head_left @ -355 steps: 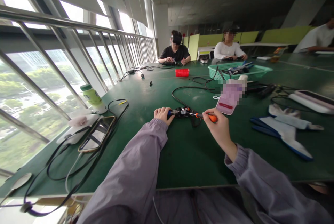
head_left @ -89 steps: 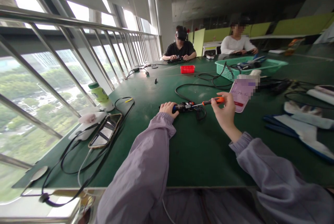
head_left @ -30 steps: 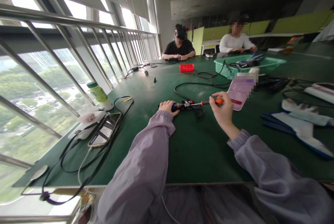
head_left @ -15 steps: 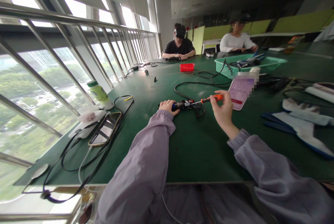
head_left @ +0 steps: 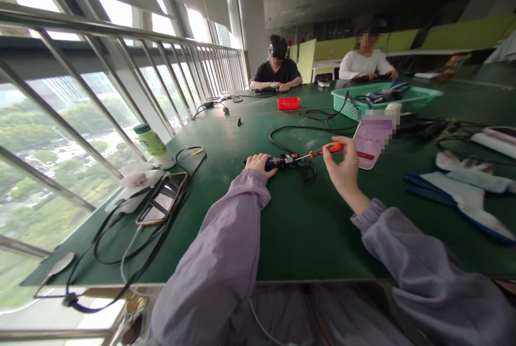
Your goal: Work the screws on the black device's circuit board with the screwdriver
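A dark cylindrical device (head_left: 278,162) with a blue band lies on the green table, its right end open to small parts and wires. My left hand (head_left: 260,165) is closed round its left end. Between the thumb and fingers of my right hand (head_left: 342,168) is an orange and black screwdriver (head_left: 322,151). The screwdriver's shaft points left and down, and its tip is at the device's right end; whether it touches a screw is too small to tell. A black cable (head_left: 278,134) loops behind the device.
A red box (head_left: 288,103) and a green basket (head_left: 393,100) with tools stand farther back. Right lie a pink-screened phone (head_left: 371,139) and gloves (head_left: 463,190). Left are a bottle (head_left: 153,144), another phone (head_left: 163,199) and cables. Two people sit across the table (head_left: 226,228).
The screwdriver's handle has tipped slightly upward and shifted a little in my right hand's fingers. My left hand and the device have stayed in place.
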`<state>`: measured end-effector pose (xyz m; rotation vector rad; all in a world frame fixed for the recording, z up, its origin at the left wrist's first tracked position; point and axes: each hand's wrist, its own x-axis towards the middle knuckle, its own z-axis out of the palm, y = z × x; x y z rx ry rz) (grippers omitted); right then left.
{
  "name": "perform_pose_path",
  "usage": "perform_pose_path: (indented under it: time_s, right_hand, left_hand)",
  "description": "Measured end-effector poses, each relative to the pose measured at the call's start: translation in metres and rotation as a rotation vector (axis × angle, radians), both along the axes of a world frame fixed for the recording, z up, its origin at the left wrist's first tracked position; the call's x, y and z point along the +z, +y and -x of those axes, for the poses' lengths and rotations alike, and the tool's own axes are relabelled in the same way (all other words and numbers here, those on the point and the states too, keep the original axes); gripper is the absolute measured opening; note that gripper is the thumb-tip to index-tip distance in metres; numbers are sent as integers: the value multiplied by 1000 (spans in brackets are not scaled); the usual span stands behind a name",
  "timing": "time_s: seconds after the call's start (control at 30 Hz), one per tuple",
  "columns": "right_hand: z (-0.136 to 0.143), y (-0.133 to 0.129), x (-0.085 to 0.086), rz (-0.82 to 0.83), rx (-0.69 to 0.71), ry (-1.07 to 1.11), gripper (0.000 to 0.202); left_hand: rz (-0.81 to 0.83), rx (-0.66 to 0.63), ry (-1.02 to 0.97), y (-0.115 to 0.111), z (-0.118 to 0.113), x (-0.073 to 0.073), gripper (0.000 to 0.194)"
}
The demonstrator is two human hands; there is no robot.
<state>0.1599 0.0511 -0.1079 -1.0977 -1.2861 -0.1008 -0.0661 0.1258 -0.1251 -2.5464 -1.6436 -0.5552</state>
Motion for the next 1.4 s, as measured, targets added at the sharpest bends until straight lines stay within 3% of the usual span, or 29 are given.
perform_pose_path:
  time_s: [0.2,0.33,0.47,0.67,0.8,0.97,1.13,1.3,1.4]
  right_hand:
    - [-2,-2,-2,66,19,-52,16]
    - [1,-3,0,19,6,-43,32]
    - [-1,-3,1,51,-15,-54,14]
    - [-2,-5,4,49,-29,-58,11]
    - [1,-4,3,10,2,-51,29]
    - [0,-4,1,29,-8,-51,9]
    - [1,-3,1,-8,7,-34,29]
    - [2,-4,1,17,16,-38,13]
    - [2,-4,1,-7,32,-28,25]
  left_hand:
    - [1,2,-1,0,0,0,42]
    - [0,2,2,0,0,1,42]
    - [-4,4,1,0,0,0,42]
    - [-2,6,6,2,0,-1,42]
    - [-3,7,7,1,0,-1,42]
    - [-4,8,12,-1,0,0,42]
    - [-7,3,15,1,0,-1,43]
    - [-17,0,12,3,0,-2,43]
    - [-20,1,12,2,0,-3,43]
